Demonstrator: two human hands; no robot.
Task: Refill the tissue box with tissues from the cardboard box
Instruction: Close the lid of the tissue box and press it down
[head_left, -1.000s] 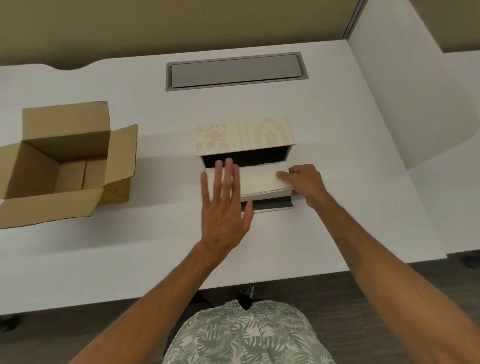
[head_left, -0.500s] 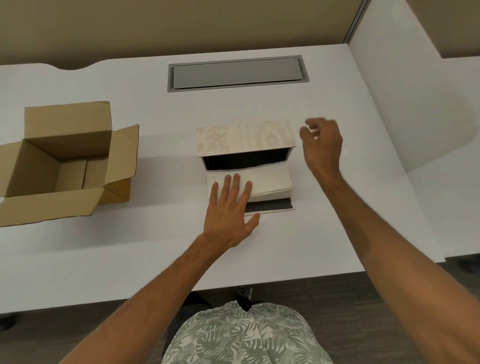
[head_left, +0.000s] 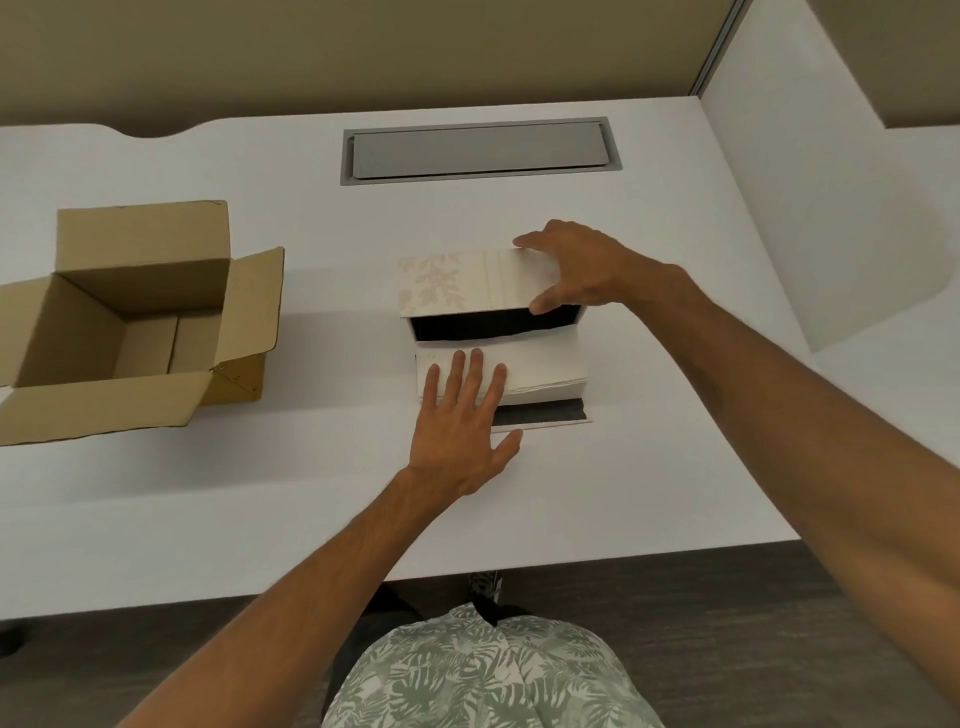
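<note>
A cream tissue box (head_left: 457, 283) with a leaf pattern lies on the white table (head_left: 649, 441), its dark inside open toward me. A white stack of tissues (head_left: 540, 366) sits half out of it on the dark lowered flap (head_left: 540, 413). My left hand (head_left: 462, 426) lies flat with spread fingers on the stack's left part. My right hand (head_left: 576, 270) grips the box's right end, thumb at the opening's edge. The open brown cardboard box (head_left: 135, 317) stands at the left and looks empty.
A grey cable hatch (head_left: 480, 150) is set into the table behind the tissue box. A white partition (head_left: 831, 182) rises at the right. The table's front edge is close to my body.
My right hand left the tissue stack's right end, lifted, and came down on the tissue box's right end. My left hand dropped flat onto the stack.
</note>
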